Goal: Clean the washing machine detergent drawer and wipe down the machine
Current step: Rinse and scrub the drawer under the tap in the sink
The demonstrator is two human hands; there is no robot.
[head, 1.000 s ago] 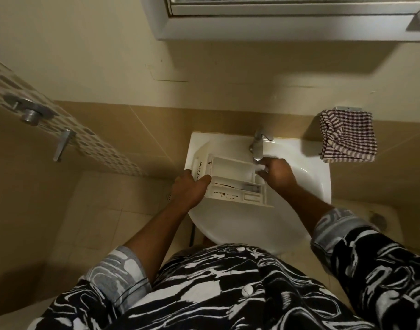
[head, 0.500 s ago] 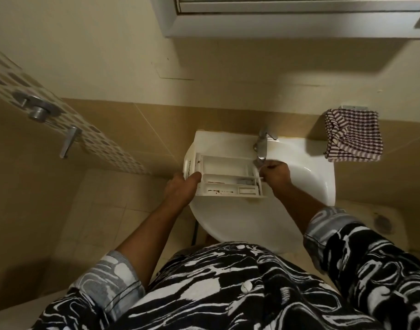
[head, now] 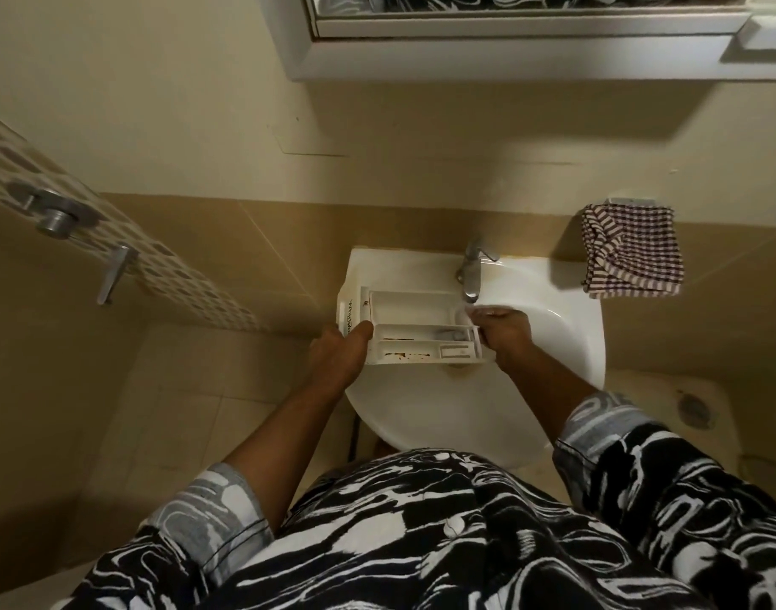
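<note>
From the head view, the detergent drawer (head: 414, 310), tilted a second ago, is now held level over the sink (head: 443, 416), its right end drawn in under the faucet (head: 472, 275). The left hand (head: 337, 350) grips the front panel, thumb on top, and the right hand (head: 505, 330) curls round the other end. Rinsing looks about to begin, though no running water can be made out. Brown residue streaks the near compartment. Sideways lettering on the front panel seems to read "Whirlpool".
</note>
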